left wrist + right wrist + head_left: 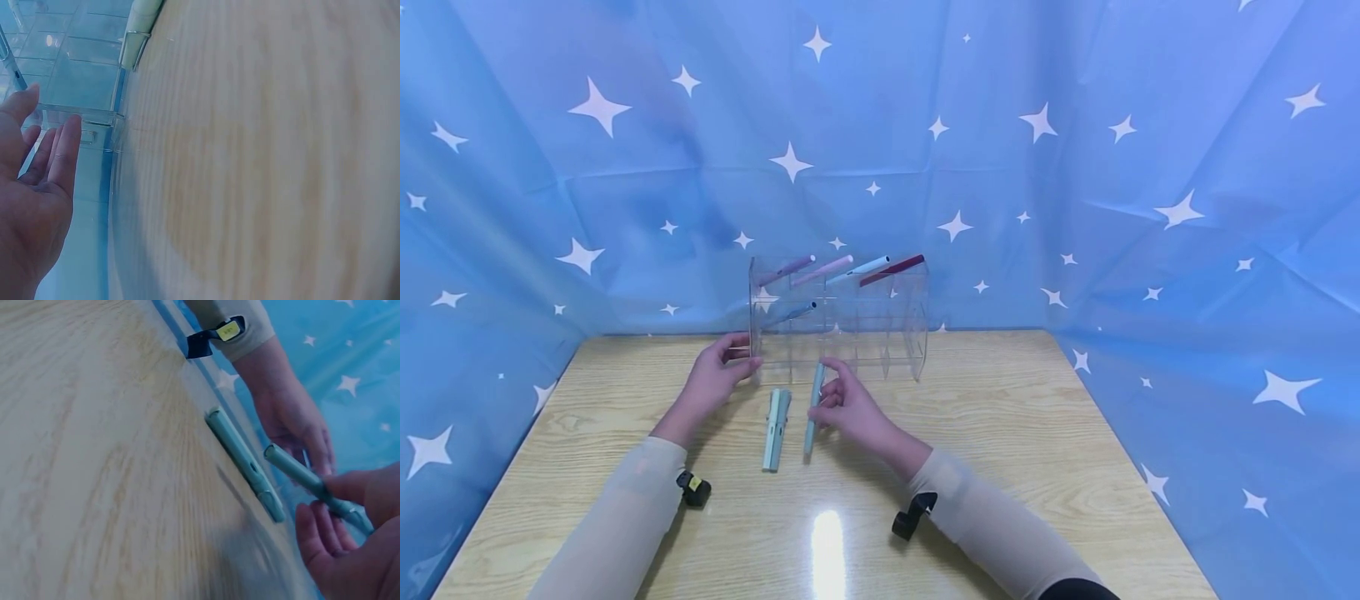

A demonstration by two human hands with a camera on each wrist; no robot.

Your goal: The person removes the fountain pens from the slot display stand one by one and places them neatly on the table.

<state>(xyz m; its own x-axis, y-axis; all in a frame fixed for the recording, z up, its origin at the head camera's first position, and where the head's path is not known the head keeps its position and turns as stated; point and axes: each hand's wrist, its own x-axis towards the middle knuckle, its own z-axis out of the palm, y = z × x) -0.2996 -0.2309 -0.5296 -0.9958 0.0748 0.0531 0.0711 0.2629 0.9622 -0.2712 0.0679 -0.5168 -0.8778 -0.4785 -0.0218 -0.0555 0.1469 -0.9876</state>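
Observation:
A clear acrylic pen rack [857, 337] stands at the back of the wooden table. My left hand [718, 375] is at its left end, thumb and straight fingertips right at the side panel; the left wrist view shows the fingers [65, 156] extended. My right hand [853, 408] pinches a teal pen [815, 417] between thumb and fingers, in front of the rack. In the right wrist view this pen [294, 467] slants above the table. Left of it, a pale mint pen [771, 433] and a grey-green pen [783, 417] lie side by side.
In the rack's upper row lean a purple pen [788, 269], a pink pen [825, 271], a light blue pen [861, 270] and a dark red pen [892, 270]. A blue pen [797, 312] leans lower left. A blue starry curtain [880, 167] hangs behind the table [1000, 417].

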